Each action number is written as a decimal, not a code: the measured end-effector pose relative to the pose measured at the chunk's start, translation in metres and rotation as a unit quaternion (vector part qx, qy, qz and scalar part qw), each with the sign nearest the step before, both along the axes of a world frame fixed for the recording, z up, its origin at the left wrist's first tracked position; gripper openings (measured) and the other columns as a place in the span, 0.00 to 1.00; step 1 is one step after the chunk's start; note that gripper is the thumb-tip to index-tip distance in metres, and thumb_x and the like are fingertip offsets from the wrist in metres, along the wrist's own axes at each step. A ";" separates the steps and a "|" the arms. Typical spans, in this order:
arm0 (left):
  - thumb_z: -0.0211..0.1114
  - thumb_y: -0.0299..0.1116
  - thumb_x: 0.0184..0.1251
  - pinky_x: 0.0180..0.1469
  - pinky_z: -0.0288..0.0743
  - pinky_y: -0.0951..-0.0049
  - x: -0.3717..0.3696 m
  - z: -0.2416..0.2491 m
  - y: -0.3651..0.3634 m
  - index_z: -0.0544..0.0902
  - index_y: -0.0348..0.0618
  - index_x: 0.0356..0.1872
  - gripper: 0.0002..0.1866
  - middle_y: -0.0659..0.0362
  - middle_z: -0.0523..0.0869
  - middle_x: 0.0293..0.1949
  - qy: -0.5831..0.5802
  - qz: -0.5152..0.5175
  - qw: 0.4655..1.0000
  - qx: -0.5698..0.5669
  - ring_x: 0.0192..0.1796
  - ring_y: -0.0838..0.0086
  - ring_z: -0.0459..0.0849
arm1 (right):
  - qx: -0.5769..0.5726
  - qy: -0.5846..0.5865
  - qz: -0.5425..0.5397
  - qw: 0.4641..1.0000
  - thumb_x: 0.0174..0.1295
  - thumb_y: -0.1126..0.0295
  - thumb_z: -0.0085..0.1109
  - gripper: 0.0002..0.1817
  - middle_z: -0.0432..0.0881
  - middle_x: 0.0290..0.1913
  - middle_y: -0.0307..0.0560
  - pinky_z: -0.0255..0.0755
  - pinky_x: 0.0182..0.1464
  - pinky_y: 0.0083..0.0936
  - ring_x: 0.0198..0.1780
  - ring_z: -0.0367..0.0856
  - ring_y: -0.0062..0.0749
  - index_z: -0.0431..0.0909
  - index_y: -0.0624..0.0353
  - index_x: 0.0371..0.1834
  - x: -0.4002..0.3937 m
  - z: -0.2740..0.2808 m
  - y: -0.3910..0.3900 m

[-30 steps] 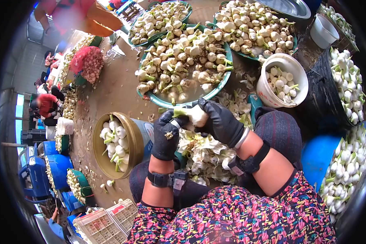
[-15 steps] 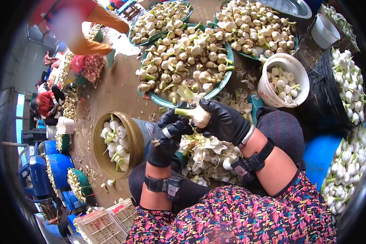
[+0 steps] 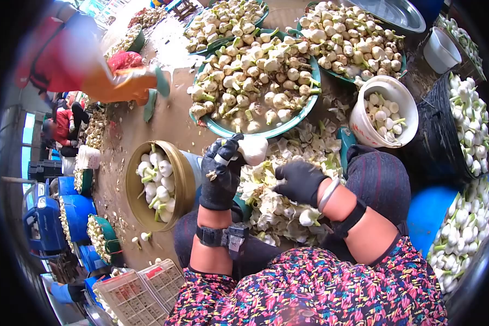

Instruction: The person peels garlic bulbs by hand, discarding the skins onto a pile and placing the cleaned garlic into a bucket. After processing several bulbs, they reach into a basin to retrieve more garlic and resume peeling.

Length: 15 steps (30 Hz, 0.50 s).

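My left hand (image 3: 221, 173), in a black glove, is closed on a white garlic bulb (image 3: 253, 150) whose round end points right. The bulb sits just below the rim of a green tub of unpeeled bulbs (image 3: 255, 81). My right hand (image 3: 300, 182), also gloved in black, hovers apart from the bulb, low over a heap of pale peelings (image 3: 277, 209); its fingers are curled and their tips are partly hidden, so what they hold, if anything, cannot be made out.
To the left stands a yellowish bucket (image 3: 189, 185) of peeled bulbs. A white bucket (image 3: 409, 106) and a black container (image 3: 426, 125) are at the right. Two more tubs are at the back. A person in orange trousers (image 3: 114, 84) is at upper left.
My right hand has let go of the bulb and moved down over the peelings. The bulb stays in my left hand. The person at upper left has shifted left and down in view.
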<state>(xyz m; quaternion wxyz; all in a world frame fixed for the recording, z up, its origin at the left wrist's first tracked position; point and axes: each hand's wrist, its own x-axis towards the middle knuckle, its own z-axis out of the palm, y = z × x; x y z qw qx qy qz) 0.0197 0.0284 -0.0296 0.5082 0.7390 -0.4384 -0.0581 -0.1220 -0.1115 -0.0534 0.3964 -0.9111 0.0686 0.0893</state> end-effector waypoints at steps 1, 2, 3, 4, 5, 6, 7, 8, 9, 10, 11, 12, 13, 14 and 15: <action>0.55 0.21 0.58 0.43 0.73 0.76 -0.002 0.003 -0.001 0.76 0.32 0.34 0.04 0.61 0.74 0.31 -0.086 -0.021 0.996 0.007 0.34 0.76 0.76 | 0.032 0.004 -0.056 0.998 0.49 0.57 0.61 0.18 0.81 0.30 0.54 0.71 0.41 0.37 0.35 0.80 0.47 0.77 0.58 0.38 0.004 0.009 -0.008; 0.55 0.22 0.58 0.43 0.74 0.75 -0.008 0.014 -0.004 0.77 0.33 0.37 0.07 0.60 0.75 0.33 -0.081 0.013 0.995 0.064 0.36 0.75 0.77 | 0.073 -0.022 -0.119 0.990 0.48 0.58 0.63 0.18 0.80 0.29 0.52 0.71 0.40 0.34 0.33 0.80 0.43 0.76 0.59 0.38 0.003 0.021 -0.010; 0.55 0.22 0.58 0.43 0.74 0.75 -0.012 0.013 -0.006 0.77 0.33 0.37 0.07 0.60 0.75 0.33 -0.083 0.012 0.994 0.064 0.36 0.75 0.77 | 0.115 -0.048 -0.183 0.975 0.47 0.60 0.65 0.18 0.80 0.28 0.51 0.71 0.39 0.32 0.32 0.80 0.40 0.76 0.59 0.38 0.004 0.028 -0.011; 0.56 0.23 0.58 0.43 0.75 0.75 -0.016 0.011 -0.010 0.77 0.33 0.38 0.08 0.60 0.75 0.33 0.062 0.038 0.997 0.014 0.37 0.75 0.77 | 0.115 -0.049 -0.185 0.975 0.47 0.60 0.65 0.18 0.80 0.28 0.51 0.71 0.39 0.32 0.32 0.80 0.40 0.76 0.59 0.38 0.007 0.027 -0.008; 0.57 0.23 0.57 0.42 0.75 0.75 -0.020 0.012 -0.012 0.77 0.34 0.40 0.10 0.60 0.75 0.33 0.207 0.064 0.976 -0.037 0.37 0.75 0.77 | 0.191 -0.091 -0.203 0.956 0.47 0.62 0.66 0.18 0.79 0.27 0.49 0.71 0.38 0.30 0.32 0.79 0.38 0.76 0.60 0.37 0.010 0.023 -0.003; 0.57 0.24 0.56 0.41 0.76 0.75 -0.022 0.016 -0.012 0.77 0.34 0.43 0.12 0.58 0.78 0.38 0.518 0.047 0.839 -0.159 0.37 0.76 0.78 | 0.265 -0.133 -0.219 0.930 0.46 0.63 0.67 0.17 0.79 0.26 0.48 0.71 0.37 0.28 0.31 0.79 0.36 0.75 0.60 0.36 0.012 0.017 0.000; 0.57 0.24 0.56 0.41 0.76 0.75 -0.018 0.013 -0.008 0.77 0.34 0.43 0.12 0.58 0.78 0.38 0.518 0.048 0.839 -0.158 0.37 0.76 0.78 | 0.216 -0.190 -0.182 0.940 0.49 0.62 0.63 0.14 0.79 0.26 0.51 0.71 0.36 0.33 0.31 0.79 0.42 0.76 0.60 0.33 0.014 0.007 0.003; 0.57 0.24 0.56 0.40 0.76 0.75 -0.005 0.011 0.001 0.77 0.34 0.43 0.12 0.56 0.79 0.39 0.394 0.039 0.907 -0.141 0.36 0.76 0.78 | 0.154 -0.131 -0.147 0.968 0.51 0.62 0.61 0.13 0.78 0.26 0.53 0.70 0.36 0.36 0.31 0.78 0.45 0.76 0.60 0.32 0.012 0.007 0.003; 0.56 0.24 0.56 0.40 0.76 0.76 0.008 0.012 0.011 0.77 0.34 0.42 0.12 0.55 0.81 0.41 0.262 0.029 0.957 -0.121 0.35 0.76 0.78 | 0.090 -0.071 -0.111 0.987 0.52 0.61 0.59 0.12 0.78 0.27 0.55 0.69 0.36 0.39 0.31 0.77 0.49 0.76 0.60 0.30 0.010 0.009 0.003; 0.56 0.24 0.56 0.39 0.75 0.76 0.019 0.035 0.022 0.78 0.34 0.41 0.12 0.55 0.82 0.40 0.251 0.085 0.957 -0.115 0.35 0.76 0.78 | 0.115 -0.065 -0.093 0.987 0.55 0.61 0.56 0.12 0.77 0.27 0.58 0.68 0.36 0.43 0.32 0.76 0.54 0.77 0.60 0.27 0.007 0.011 0.001; 0.56 0.24 0.55 0.39 0.75 0.76 0.033 0.059 0.038 0.78 0.34 0.40 0.11 0.55 0.83 0.39 0.238 0.144 0.954 -0.110 0.35 0.75 0.79 | 0.115 -0.065 -0.091 0.987 0.55 0.61 0.56 0.12 0.77 0.27 0.58 0.68 0.36 0.43 0.32 0.76 0.54 0.77 0.60 0.27 0.005 0.016 -0.002; 0.56 0.25 0.56 0.39 0.74 0.74 0.060 0.068 0.065 0.79 0.35 0.38 0.10 0.55 0.83 0.35 0.122 0.172 0.977 -0.037 0.35 0.73 0.79 | 0.126 -0.044 -0.087 0.987 0.55 0.59 0.55 0.14 0.78 0.29 0.59 0.68 0.38 0.44 0.34 0.76 0.54 0.76 0.60 0.27 0.004 0.023 -0.006; 0.56 0.26 0.56 0.38 0.73 0.73 0.086 0.074 0.091 0.80 0.35 0.36 0.09 0.56 0.83 0.32 0.003 0.197 0.980 0.038 0.34 0.72 0.79 | 0.138 -0.022 -0.084 0.987 0.55 0.58 0.54 0.15 0.78 0.30 0.60 0.68 0.40 0.45 0.36 0.77 0.55 0.76 0.61 0.27 0.003 0.029 -0.010; 0.57 0.27 0.56 0.39 0.73 0.71 0.104 0.081 0.111 0.81 0.35 0.35 0.08 0.55 0.83 0.30 -0.092 0.217 0.957 0.167 0.34 0.69 0.79 | 0.142 -0.016 -0.096 0.985 0.55 0.56 0.54 0.17 0.78 0.30 0.61 0.69 0.40 0.45 0.36 0.77 0.56 0.77 0.61 0.28 0.002 0.034 -0.013; 0.57 0.28 0.56 0.40 0.72 0.69 0.114 0.084 0.122 0.81 0.36 0.33 0.08 0.54 0.82 0.29 -0.184 0.231 0.909 0.293 0.34 0.66 0.80 | 0.144 -0.016 -0.095 0.985 0.55 0.56 0.54 0.17 0.78 0.30 0.61 0.69 0.40 0.45 0.36 0.77 0.56 0.77 0.61 0.28 0.002 0.036 -0.013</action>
